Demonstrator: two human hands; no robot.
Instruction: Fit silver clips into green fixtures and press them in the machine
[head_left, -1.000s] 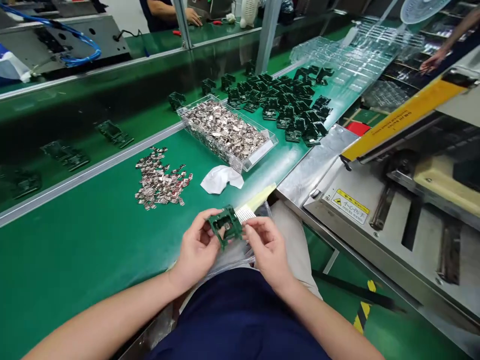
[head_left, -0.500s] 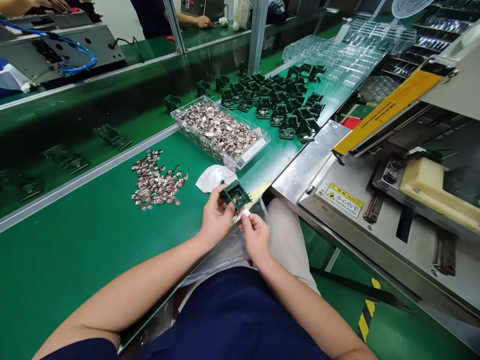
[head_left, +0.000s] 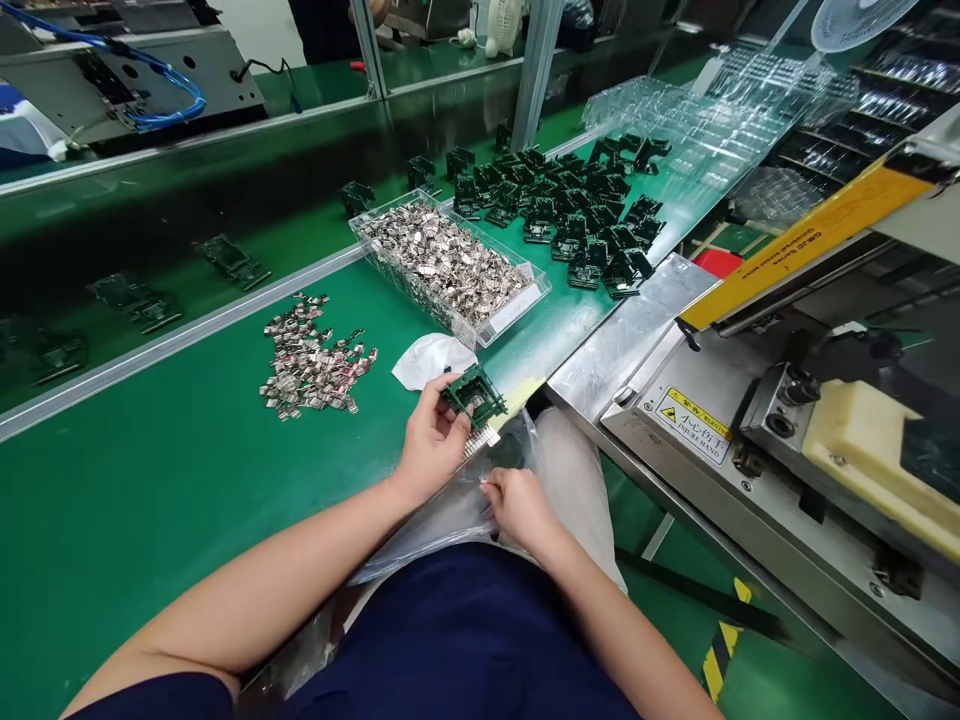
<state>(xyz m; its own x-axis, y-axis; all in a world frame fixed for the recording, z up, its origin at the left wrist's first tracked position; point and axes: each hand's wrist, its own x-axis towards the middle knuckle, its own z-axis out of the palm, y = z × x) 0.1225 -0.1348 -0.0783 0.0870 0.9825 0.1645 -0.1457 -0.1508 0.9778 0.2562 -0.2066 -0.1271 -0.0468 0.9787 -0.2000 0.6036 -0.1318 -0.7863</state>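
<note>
My left hand (head_left: 435, 432) grips a dark green plastic housing (head_left: 474, 396) with an open square middle, thumb on its near side. A row of small silver metal pieces (head_left: 481, 440) shows along the housing's lower edge. Below and apart from it is my right hand (head_left: 519, 505), its thumb and fingertips pinched on a tiny pale thing too small to name. Under both hands lies a clear plastic bag (head_left: 450, 515), partly over my lap. A white crumpled cloth or paper (head_left: 433, 360) lies just beyond the housing.
A clear tray (head_left: 517, 308) holds many small metal pieces. Loose metal pieces (head_left: 315, 362) lie in a pile at left. Many dark green housings (head_left: 577, 210) cover the bench behind. A machine with a warning label (head_left: 694, 425) stands at right; clear plastic trays (head_left: 675, 110) are farther back.
My right hand has drawn away from the housing, down towards my lap. The left hand keeps its hold on the housing. The view has shifted slightly.
</note>
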